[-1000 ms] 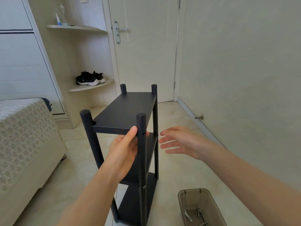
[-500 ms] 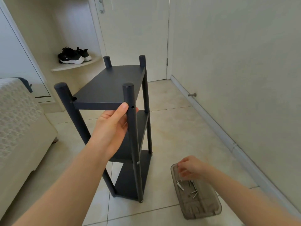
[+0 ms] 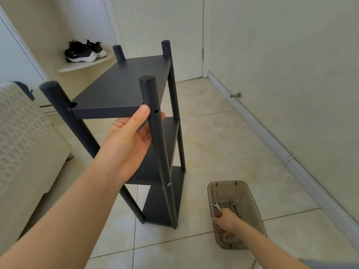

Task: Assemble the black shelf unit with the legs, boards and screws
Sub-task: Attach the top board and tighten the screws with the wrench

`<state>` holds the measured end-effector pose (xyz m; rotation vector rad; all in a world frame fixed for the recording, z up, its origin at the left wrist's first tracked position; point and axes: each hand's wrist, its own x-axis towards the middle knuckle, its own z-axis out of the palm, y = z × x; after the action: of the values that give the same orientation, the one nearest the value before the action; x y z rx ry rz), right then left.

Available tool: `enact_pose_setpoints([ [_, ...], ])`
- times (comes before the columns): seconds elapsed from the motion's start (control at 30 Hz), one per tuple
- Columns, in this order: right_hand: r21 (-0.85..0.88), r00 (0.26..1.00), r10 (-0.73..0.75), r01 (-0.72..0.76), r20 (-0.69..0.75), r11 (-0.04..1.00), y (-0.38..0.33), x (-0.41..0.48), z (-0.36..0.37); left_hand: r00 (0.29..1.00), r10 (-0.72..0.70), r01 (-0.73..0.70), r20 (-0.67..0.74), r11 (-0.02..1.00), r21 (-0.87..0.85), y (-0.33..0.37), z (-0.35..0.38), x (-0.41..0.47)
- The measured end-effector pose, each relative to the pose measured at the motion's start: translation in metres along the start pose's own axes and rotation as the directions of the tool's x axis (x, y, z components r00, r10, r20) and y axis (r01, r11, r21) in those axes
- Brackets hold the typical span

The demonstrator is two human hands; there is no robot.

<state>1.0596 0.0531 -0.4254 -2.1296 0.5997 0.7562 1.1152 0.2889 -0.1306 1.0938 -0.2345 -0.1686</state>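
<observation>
The black shelf unit [image 3: 124, 88] stands upright on the tiled floor, with three boards between four round legs. My left hand [image 3: 126, 140] grips its near right leg [image 3: 155, 133] just under the top board, thumb on the front beside an empty screw hole [image 3: 156, 111]. A screw head [image 3: 169, 184] shows lower on that leg. My right hand [image 3: 226, 223] reaches down into a translucent brown tray [image 3: 254, 206] on the floor, its fingers curled among small metal parts. A small wrench [image 3: 217, 206] and screws [image 3: 234, 207] lie in the tray. What the fingers hold is hidden.
A bed [image 3: 19, 133] fills the left side. Black shoes [image 3: 81, 51] sit on a corner shelf behind the unit. A white door [image 3: 159, 26] is at the back, and a wall with a door stop [image 3: 236, 95] runs along the right.
My right hand dropped from beside the shelf into the tray, then slid toward the tray's near end. My view tilted downward. The left hand kept its hold on the leg.
</observation>
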Motion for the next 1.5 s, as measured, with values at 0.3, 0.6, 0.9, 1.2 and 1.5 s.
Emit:
enact_pose_setpoints([
  [0.3, -0.014, 0.993, -0.063, 0.064, 0.099, 0.998, -0.013, 0.004, 0.017, 1.0, -0.007, 0.007, -0.016, 1.0, -0.011, 0.0, 0.005, -0.002],
  [0.6, -0.204, 0.999, 0.03, -0.035, -0.028, 0.978, 0.005, 0.024, -0.005, 1.0, -0.01, 0.009, -0.014, 0.999, -0.035, 0.0, 0.004, -0.002],
  [0.9, -0.369, 1.0, 0.03, -0.031, -0.007, 0.929, 0.025, 0.043, 0.011, 1.0, -0.02, 0.02, 0.019, 1.0, -0.009, 0.0, 0.002, -0.001],
  [1.2, -0.438, 1.0, -0.005, -0.005, -0.02, 0.899, 0.032, 0.058, 0.03, 0.999, -0.029, 0.029, 0.03, 0.999, -0.02, -0.004, 0.002, 0.002],
  [1.5, -0.461, 0.99, -0.128, 0.085, -0.063, 0.883, 0.043, 0.073, 0.026, 0.999, -0.031, 0.031, 0.029, 0.999, -0.009, -0.007, 0.003, 0.004],
])
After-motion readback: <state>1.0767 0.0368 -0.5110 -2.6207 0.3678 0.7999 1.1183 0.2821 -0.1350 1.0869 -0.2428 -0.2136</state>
